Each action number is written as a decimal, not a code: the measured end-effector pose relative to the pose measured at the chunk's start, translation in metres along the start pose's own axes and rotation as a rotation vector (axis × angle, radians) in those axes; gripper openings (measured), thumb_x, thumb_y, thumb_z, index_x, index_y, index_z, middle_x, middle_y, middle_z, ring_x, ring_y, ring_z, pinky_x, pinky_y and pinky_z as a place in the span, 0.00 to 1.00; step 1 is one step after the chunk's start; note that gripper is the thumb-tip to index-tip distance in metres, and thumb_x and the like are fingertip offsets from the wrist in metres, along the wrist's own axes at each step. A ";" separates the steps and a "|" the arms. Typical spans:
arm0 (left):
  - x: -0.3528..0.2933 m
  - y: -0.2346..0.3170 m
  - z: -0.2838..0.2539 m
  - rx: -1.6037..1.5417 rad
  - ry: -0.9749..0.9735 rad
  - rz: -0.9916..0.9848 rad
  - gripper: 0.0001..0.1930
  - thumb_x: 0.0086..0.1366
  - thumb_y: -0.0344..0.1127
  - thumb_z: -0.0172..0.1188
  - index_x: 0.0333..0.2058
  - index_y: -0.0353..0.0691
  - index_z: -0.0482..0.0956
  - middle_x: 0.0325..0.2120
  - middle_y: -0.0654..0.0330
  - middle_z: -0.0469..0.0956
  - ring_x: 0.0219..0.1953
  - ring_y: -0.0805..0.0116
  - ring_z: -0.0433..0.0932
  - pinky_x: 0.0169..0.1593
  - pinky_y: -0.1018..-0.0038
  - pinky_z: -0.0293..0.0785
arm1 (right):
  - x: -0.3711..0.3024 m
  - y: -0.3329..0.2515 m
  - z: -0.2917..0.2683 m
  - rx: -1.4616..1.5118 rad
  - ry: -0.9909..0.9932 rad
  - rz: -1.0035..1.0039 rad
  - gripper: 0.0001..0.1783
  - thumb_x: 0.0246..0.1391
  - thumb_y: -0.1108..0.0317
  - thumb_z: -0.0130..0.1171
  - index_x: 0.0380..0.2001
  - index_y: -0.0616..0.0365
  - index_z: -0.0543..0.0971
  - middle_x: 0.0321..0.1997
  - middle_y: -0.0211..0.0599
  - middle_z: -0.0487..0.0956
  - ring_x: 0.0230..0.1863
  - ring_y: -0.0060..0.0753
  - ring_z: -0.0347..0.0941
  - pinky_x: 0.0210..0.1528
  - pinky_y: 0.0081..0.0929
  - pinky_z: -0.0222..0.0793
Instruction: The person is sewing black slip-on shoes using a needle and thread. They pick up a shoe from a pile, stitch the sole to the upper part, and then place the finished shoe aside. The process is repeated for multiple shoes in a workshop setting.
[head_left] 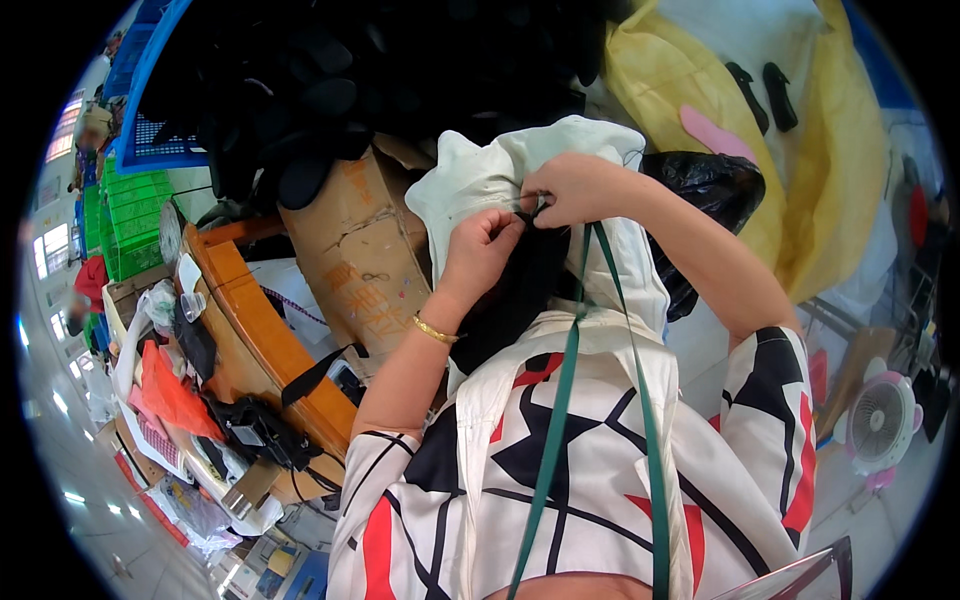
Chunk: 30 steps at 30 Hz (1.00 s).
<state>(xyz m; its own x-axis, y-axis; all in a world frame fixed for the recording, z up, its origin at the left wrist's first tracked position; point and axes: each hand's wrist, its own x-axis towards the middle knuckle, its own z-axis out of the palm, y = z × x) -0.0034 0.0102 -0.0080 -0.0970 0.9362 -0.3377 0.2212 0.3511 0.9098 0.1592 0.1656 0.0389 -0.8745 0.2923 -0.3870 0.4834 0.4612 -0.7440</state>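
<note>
My left hand [477, 252] is closed in a pinch, thumb against the fingers, at the top end of a soft black piece [512, 300]. That piece lies over my lap; its kind cannot be made out. Close beside it, my right hand [572, 190] is curled with its fingertips near the left ones, around something small and dark that I cannot name. A white apron [470, 175] spreads under both hands. From my neck a green strap [556, 440] runs in two lengths toward my right hand.
A heap of black shoe-like pieces [330, 90] fills the blue crate [160, 150] ahead. A cardboard box [355, 250] and wooden bench [265, 330] stand left. To the right are a black plastic bag [705, 190], yellow sheeting [680, 75], two black shoes [780, 97] and a fan [880, 420].
</note>
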 end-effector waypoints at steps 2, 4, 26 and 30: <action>-0.004 0.006 -0.002 -0.010 0.006 -0.043 0.07 0.66 0.31 0.60 0.36 0.33 0.81 0.24 0.66 0.78 0.25 0.80 0.70 0.31 0.80 0.69 | 0.007 -0.002 0.005 -0.043 -0.075 0.011 0.15 0.45 0.63 0.63 0.35 0.59 0.83 0.29 0.40 0.81 0.32 0.41 0.77 0.37 0.33 0.72; -0.005 0.006 -0.003 -0.034 0.011 -0.069 0.07 0.64 0.30 0.61 0.36 0.32 0.82 0.25 0.61 0.80 0.27 0.78 0.73 0.35 0.77 0.72 | 0.012 -0.002 0.008 -0.053 -0.112 0.013 0.14 0.45 0.62 0.62 0.33 0.59 0.82 0.28 0.40 0.81 0.32 0.42 0.77 0.37 0.34 0.72; -0.023 0.008 -0.003 -0.267 0.107 -0.231 0.09 0.67 0.38 0.63 0.38 0.38 0.83 0.29 0.69 0.80 0.28 0.82 0.76 0.29 0.84 0.70 | -0.060 -0.052 0.071 -0.253 0.473 0.050 0.13 0.54 0.57 0.62 0.28 0.56 0.75 0.28 0.35 0.74 0.32 0.40 0.75 0.31 0.36 0.71; -0.024 0.009 -0.002 -0.370 0.092 -0.292 0.08 0.68 0.38 0.61 0.38 0.40 0.82 0.29 0.68 0.80 0.30 0.80 0.77 0.31 0.84 0.72 | -0.065 -0.049 0.080 -0.337 0.501 0.071 0.10 0.56 0.60 0.61 0.30 0.55 0.75 0.29 0.33 0.74 0.34 0.36 0.76 0.31 0.34 0.72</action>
<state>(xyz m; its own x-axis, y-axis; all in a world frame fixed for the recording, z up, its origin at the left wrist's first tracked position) -0.0007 -0.0091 0.0082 -0.1930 0.7880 -0.5846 -0.1871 0.5553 0.8103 0.1890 0.0567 0.0565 -0.7547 0.6529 -0.0648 0.5969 0.6422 -0.4809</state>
